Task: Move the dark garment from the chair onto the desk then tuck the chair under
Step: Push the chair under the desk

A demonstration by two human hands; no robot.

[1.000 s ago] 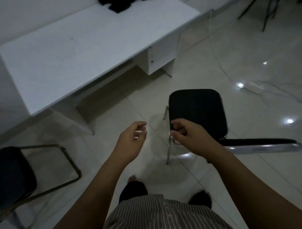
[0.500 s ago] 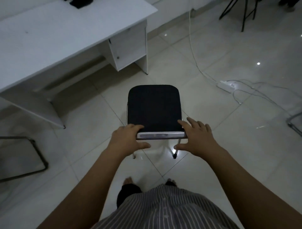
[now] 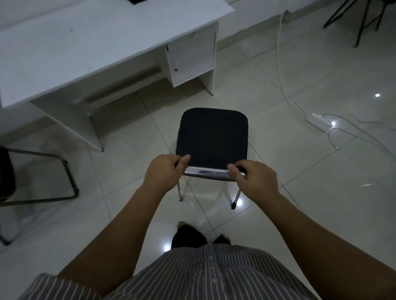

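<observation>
Right hand [image 3: 256, 182] now curled like left hand [image 3: 164, 174]; fingers clamp chair [image 3: 212, 137] backrest; no writing legible

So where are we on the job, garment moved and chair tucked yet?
Done, it seems: the chair seat is bare, and a dark item lies at the desk top's far edge, barely in frame. In hand: the left hand and right hand grip the chrome backrest bar. Left: the chair stands clear of the desk, not yet tucked under.
</observation>
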